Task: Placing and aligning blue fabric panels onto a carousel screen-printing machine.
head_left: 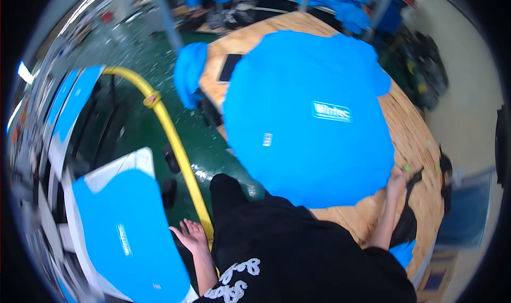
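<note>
From my remote view, the large blue cover [303,84] lies spread on the wooden surface [412,127]. I observe the right hand [394,185] at the cover's near right edge, fingers curled (I cannot tell whether they grip it). The left hand [194,239] is empty, fingers spread, near the yellow pipe [180,156] and right of a second blue piece [125,212]. A dark flat object [230,67] lies at the surface's far left.
</note>
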Motion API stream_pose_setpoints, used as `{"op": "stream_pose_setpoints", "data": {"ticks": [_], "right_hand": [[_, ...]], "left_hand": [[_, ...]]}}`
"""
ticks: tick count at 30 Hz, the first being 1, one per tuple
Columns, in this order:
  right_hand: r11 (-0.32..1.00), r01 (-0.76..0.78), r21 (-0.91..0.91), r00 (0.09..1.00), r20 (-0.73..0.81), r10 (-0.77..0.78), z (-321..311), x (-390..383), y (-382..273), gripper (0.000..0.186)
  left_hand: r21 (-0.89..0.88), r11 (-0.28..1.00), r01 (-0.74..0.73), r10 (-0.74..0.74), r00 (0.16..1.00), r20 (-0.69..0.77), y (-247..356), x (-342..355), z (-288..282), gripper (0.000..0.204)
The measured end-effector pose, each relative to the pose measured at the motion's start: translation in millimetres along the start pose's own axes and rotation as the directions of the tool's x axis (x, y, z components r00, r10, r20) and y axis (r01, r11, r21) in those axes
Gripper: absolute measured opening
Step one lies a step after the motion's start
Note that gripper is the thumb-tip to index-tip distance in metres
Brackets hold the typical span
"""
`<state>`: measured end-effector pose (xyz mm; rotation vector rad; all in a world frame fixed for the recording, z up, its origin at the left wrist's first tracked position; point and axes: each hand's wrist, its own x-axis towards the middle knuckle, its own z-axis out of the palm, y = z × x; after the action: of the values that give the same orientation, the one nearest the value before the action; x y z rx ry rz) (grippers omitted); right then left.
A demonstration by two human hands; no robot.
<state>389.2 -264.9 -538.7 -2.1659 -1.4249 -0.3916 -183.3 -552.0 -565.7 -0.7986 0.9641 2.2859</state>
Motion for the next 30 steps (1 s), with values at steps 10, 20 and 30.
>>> {"op": "stream_pose_setpoints", "data": {"ticks": [10,20,30], "right_hand": [[0.489,0.494,0.718,0.853,-0.291,-0.434,-74.0,-21.7,-266.3,0.020],[0.852,-0.167,0.495,-0.960,0.116,-0.255,-102.0,-344.7,-540.6,0.089],[0.693,-0.685,-0.225,-0.722,0.341,-0.602,-162.9,-433.9,-634.7,0.039]], "left_hand": [[-0.251,0.968,-0.012,0.040,0.993,0.107,32.0,2.9,-18.4,0.024],[-0.066,0.927,-0.369,0.372,0.889,0.266,75.3,-39.2,30.0,0.037],[-0.540,0.810,-0.229,0.389,0.899,0.201,112.6,-5.8,-33.1,0.069]]}}
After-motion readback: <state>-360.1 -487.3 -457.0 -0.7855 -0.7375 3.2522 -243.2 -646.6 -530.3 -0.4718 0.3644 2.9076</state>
